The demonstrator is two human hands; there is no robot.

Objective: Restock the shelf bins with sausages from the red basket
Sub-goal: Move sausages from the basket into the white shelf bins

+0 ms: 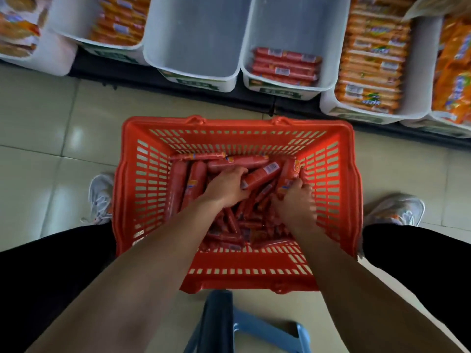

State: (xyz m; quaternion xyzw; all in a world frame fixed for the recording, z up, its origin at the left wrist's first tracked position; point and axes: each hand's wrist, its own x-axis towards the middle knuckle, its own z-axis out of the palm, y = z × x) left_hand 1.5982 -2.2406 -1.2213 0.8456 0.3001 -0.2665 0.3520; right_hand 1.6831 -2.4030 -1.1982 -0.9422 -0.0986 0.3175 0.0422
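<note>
A red basket [237, 276] stands on the floor between my feet, holding several red sausages [193, 179] of different sizes. My left hand [225, 186] is inside it, fingers curled round a red sausage [262, 174] with a white barcode label. My right hand [297, 202] grips another thick red sausage [289, 177] by the basket's right wall. On the shelf beyond stand an empty white bin [193, 36] and, to its right, a white bin [328, 59] with a few red sausages [285, 66] at its front.
Further white bins to the left [76, 34] and right [418, 72] hold orange-wrapped sausage packs [372, 59]. The dark shelf edge [158, 80] runs just beyond the basket. A blue stool [254, 327] sits below me. My shoes [100, 197] flank the basket on the tiled floor.
</note>
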